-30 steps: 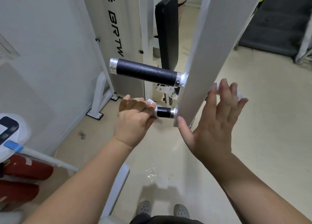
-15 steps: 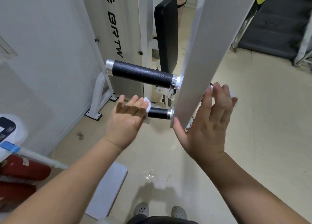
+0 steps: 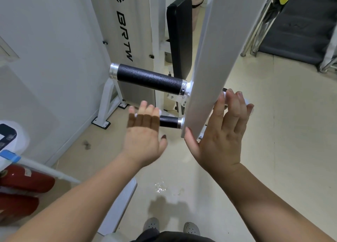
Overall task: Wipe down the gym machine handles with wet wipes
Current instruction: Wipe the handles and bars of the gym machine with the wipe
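Mid-frame, the left hand (image 3: 144,132), fingers straight, presses a white wet wipe (image 3: 160,111) onto the short black textured handle (image 3: 168,121). The right hand (image 3: 222,132), fingers extended, reaches behind the white steel upright (image 3: 206,59). The beige floor (image 3: 273,132) lies open rightward.

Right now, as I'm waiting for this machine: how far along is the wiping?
Nothing looks finished. In hand: the left hand presses a wipe on the short lower handle; the right hand presses a second wipe on the handle behind the white beam. Left: the long upper handle, untouched.
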The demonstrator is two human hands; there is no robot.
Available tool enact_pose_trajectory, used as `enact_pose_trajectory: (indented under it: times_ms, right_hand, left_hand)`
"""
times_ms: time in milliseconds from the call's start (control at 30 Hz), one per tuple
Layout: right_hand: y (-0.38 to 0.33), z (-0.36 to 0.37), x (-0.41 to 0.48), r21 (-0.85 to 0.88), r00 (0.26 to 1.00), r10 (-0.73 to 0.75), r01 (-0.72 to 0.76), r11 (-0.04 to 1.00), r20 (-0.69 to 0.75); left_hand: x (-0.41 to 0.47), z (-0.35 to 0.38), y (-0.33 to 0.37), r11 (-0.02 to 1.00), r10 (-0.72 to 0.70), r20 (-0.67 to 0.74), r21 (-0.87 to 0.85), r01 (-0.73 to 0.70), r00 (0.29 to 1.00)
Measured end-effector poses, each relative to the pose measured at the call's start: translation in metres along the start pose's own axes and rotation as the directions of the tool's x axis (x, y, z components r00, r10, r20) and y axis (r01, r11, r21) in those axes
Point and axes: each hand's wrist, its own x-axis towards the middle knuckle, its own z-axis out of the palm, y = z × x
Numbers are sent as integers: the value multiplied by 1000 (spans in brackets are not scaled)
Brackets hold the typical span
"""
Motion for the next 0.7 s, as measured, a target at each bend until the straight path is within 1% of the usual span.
enact_pose_trajectory:
  times_ms: [100, 200, 333, 400, 433, 533, 600, 700]
  right_hand:
    - [3, 0, 1, -8, 1000, -7, 7, 1000, 6]
    - [10, 2, 2, -7, 999, -48, 48, 999, 15]
    - [11, 4, 4, -6, 998, -54, 54, 999, 35]
    - [8, 3, 5, -15, 998, -50, 50, 999, 47]
    - [6, 3, 6, -19, 998, -46, 47, 999, 52]
    - [5, 3, 9, -37, 997, -40, 43, 998, 63]
    - [7, 4, 10, -46, 997, -46, 49, 998, 56]
    - [11, 5, 11, -42, 996, -69, 72, 997, 52]
  left_hand:
    - [6, 5, 37, 995, 90, -16, -44, -91, 996]
    - [4, 8, 28, 996, 94, -16, -11, -94, 995]
    - [-6, 9, -17, 998, -28, 48, 56, 25, 998]
    - [-4, 9, -19, 994, -81, 83, 74, 75, 993]
    - [-1, 8, -12, 994, -86, 87, 70, 80, 993]
    - [12, 11, 28, 1000, 10, 52, 17, -10, 999]
    - [16, 14, 41, 999, 47, 37, 12, -48, 998]
    - [11, 12, 11, 999, 21, 32, 46, -23, 999]
